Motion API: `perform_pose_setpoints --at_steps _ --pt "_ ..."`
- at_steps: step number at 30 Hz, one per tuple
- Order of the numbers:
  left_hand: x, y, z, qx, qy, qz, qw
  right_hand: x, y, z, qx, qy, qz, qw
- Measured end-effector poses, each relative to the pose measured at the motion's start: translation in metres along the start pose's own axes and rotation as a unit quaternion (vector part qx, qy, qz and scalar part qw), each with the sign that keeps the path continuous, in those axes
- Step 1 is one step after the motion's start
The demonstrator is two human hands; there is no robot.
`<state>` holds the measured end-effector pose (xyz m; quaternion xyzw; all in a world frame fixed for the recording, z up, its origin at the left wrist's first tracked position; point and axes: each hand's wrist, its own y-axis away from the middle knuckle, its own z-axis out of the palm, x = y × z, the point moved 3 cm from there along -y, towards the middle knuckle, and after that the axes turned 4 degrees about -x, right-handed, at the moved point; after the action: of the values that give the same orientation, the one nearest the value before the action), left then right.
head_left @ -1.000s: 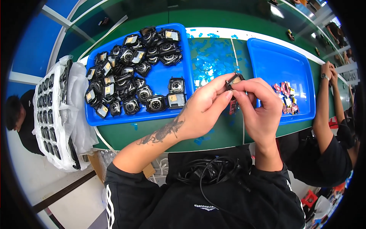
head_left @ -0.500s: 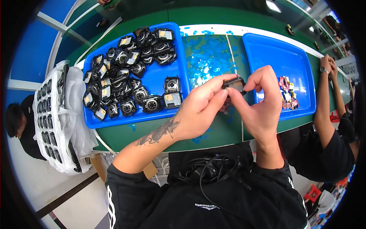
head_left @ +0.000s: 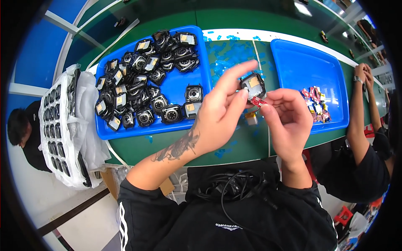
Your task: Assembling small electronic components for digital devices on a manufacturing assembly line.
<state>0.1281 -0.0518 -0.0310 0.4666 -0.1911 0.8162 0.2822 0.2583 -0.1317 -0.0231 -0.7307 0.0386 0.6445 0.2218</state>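
Black module (head_left: 253, 85) with tan face held above green surface (head_left: 243, 142), pinched in left hand (head_left: 220, 115) grip. Right hand (head_left: 287, 119) grip pinches small red piece (head_left: 257, 101) at module's 6 o'clock. Blue tray (head_left: 197, 67) of like modules at 9 o'clock; second blue tray (head_left: 310, 62) at 3 o'clock.

Bright, sharp (edges fisheye-bent, vignetted).

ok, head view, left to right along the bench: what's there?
White rack of black parts → left blue tray piled with black modules → left hand holding a black module → right hand → right blue tray → co-worker's arm.
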Motion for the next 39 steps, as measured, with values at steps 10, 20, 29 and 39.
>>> perform_pose_setpoints --at_steps 10,20,29,39 --pt "0.015 0.004 0.003 -0.091 -0.477 0.239 0.841 0.012 0.001 -0.017 -0.05 -0.278 0.184 0.941" --pt "0.014 0.006 0.001 -0.122 -0.496 0.15 0.846 0.009 -0.005 -0.029 -0.127 -0.167 0.105 0.972" --pt "-0.006 0.004 -0.003 -0.11 -0.224 -0.11 0.962 0.006 0.001 -0.022 -0.099 -0.113 0.091 0.984" --pt "-0.015 0.006 0.0 -0.064 -0.08 -0.081 0.991 0.014 0.001 -0.012 -0.022 -0.043 0.06 0.997"
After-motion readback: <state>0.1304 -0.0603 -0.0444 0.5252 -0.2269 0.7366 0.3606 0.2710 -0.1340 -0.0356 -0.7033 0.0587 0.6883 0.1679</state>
